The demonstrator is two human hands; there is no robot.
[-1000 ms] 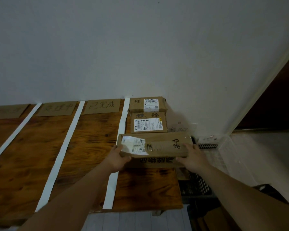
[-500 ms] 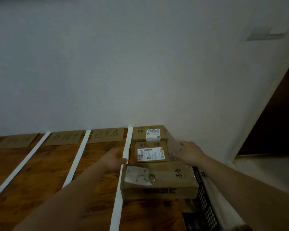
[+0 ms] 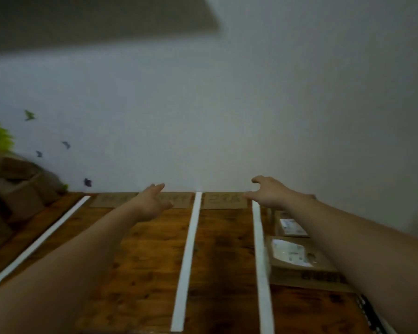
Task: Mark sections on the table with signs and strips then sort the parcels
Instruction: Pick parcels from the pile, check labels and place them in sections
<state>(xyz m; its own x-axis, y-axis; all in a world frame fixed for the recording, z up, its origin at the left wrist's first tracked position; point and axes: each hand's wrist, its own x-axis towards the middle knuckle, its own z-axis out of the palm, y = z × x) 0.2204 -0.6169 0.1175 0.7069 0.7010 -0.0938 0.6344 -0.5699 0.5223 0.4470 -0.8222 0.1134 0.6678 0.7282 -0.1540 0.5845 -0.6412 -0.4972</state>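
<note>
My left hand (image 3: pixel 152 204) and right hand (image 3: pixel 267 192): empty, fingers loosely spread. White strips (image 3: pixel 187 256): long axes near-to-far. Parcels (image 3: pixel 297 256): right of rightmost strip.

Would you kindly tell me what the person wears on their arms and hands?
Nothing shows. The left hand and right hand are gloveless. The left forearm and right forearm are bare to the frame's edge: no sleeve, watch or bracelet in view. The picture is too blurred to rule out a ring.
</note>
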